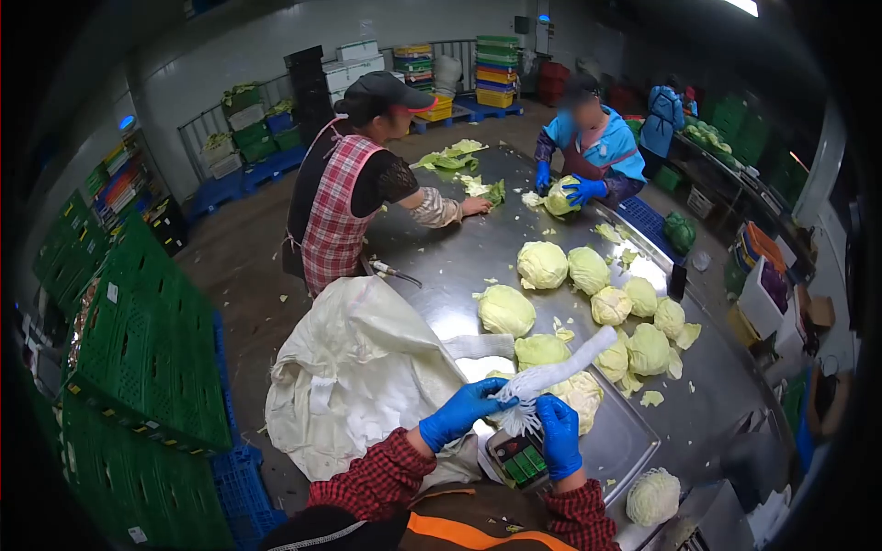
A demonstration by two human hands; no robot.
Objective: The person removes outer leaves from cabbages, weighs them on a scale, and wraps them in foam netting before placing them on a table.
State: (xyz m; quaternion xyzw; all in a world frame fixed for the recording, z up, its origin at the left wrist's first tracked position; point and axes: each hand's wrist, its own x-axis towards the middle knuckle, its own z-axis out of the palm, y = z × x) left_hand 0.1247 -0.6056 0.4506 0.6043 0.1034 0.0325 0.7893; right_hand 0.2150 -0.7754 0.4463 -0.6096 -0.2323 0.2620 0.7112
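In front of my body, my left hand (467, 413), in a blue glove, pinches the frayed end of a white foam net sleeve (568, 365). My right hand (559, 437), also gloved in blue, has its fingers closed at the other side of that frayed end. The sleeve's narrow end points up and away to the right. Just behind it a pale cabbage (579, 397) sits on a metal tray (620, 452). Below my hands is a dark device with green panels (520, 461). A cabbage in white netting (653, 497) lies at the lower right.
Several trimmed cabbages (542, 265) and loose leaves lie on the steel table (450, 248). A large white sack (363, 358) is left of my hands. Across the table, one person (344, 184) handles leaves and another (593, 151) holds a cabbage. Green crates (152, 340) stand left.
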